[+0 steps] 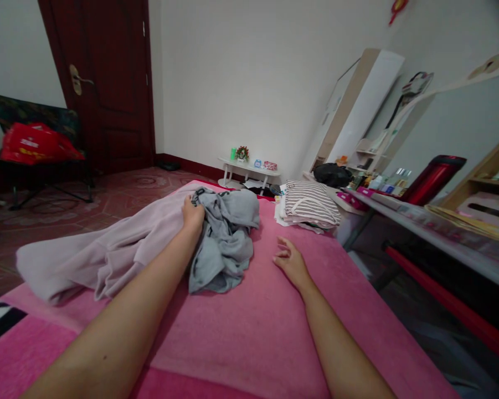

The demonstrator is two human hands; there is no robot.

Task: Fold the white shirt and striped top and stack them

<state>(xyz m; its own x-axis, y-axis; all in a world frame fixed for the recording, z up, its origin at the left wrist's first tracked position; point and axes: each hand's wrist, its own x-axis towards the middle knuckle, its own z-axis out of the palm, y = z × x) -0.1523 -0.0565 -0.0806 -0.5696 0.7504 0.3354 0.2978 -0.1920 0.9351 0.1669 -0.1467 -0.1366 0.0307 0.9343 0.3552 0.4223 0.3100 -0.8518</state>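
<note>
My left hand [194, 215] is closed on the upper left edge of a crumpled grey garment [225, 238], whose exact kind I cannot make out. That garment lies bunched on the pink bed cover [253, 327]. Beside it on the left, a pale pink garment [124, 249] with long folds is spread out, partly behind my left forearm. My right hand [291, 263] is just above the cover, right of the grey cloth and apart from it. Its fingers are loosely curved and apart, with nothing in them.
Folded clothes, a striped one [309, 202] on top, are stacked at the bed's far right. A desk [440, 238] with a red thermos [434, 178] runs along the right. At the back stands a low white table [249, 166]. A chair with a red bag [39, 144] is at left.
</note>
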